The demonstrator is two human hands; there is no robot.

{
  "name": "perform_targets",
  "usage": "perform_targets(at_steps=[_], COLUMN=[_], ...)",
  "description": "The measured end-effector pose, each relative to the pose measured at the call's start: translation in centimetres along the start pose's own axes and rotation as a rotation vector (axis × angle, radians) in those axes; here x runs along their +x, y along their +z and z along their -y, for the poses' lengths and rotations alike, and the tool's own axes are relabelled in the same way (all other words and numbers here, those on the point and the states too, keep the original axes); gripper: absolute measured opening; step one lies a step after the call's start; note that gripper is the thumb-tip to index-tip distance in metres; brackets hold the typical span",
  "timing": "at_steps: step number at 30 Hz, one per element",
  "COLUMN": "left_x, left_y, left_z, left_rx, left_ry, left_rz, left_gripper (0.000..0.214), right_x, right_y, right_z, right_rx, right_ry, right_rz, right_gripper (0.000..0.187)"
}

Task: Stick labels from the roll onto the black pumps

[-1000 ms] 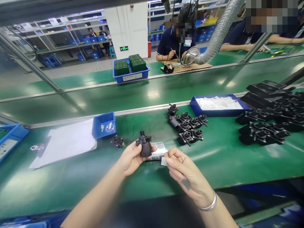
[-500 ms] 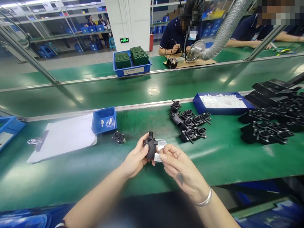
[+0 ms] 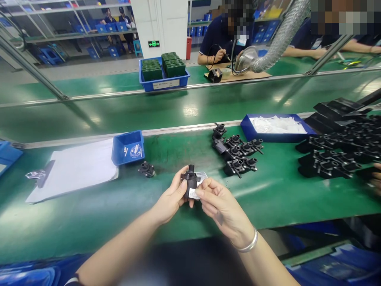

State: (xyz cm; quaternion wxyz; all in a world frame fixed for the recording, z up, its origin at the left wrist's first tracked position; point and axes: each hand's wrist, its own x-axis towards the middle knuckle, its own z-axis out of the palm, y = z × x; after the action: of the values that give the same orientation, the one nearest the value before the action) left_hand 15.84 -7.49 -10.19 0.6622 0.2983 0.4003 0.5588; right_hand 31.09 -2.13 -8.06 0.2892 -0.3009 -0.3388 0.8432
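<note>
A small black pump (image 3: pixel 191 178) stands upright in my left hand (image 3: pixel 172 198), whose fingers and thumb are wrapped round its body. My right hand (image 3: pixel 224 206) pinches the edge of a small white label (image 3: pixel 194 194), which lies against the front of the pump's body. Behind the pump and my right fingers shows a second white printed piece (image 3: pixel 202 175); I cannot tell which hand holds it. One more black pump (image 3: pixel 147 169) lies on the green table to the left, and a cluster of such pumps (image 3: pixel 236 153) sits to the right.
At the left are a clipboard with white paper (image 3: pixel 77 167) and a blue bin (image 3: pixel 128 159) of small white parts. A blue tray (image 3: pixel 279 139) of white pieces stands at the back right. Many more pumps (image 3: pixel 330 163) crowd the right, where another person's hand (image 3: pixel 376 176) appears.
The white label in my right hand has moved left, from the pump's right edge onto its front. Another person's hand has come in at the right edge. The view has shifted slightly.
</note>
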Motion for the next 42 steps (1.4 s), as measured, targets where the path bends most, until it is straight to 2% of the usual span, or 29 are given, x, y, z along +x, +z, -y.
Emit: perform_targets(at_steps=[18,42], left_x=[-0.17,-0.34], left_y=[-0.37,-0.26], left_z=[0.55,0.56], left_rx=[0.097,0.098], left_ry=[0.012,-0.001], left_rz=[-0.009,-0.016], left_gripper=[0.051,0.052], right_x=[0.23,0.29], right_y=[0.02,0.2], right_z=[-0.78,-0.85], right_rx=[-0.028,-0.017], right_ry=[-0.012,-0.011], right_rz=[-0.028,-0.058], right_gripper=[0.03,0.03])
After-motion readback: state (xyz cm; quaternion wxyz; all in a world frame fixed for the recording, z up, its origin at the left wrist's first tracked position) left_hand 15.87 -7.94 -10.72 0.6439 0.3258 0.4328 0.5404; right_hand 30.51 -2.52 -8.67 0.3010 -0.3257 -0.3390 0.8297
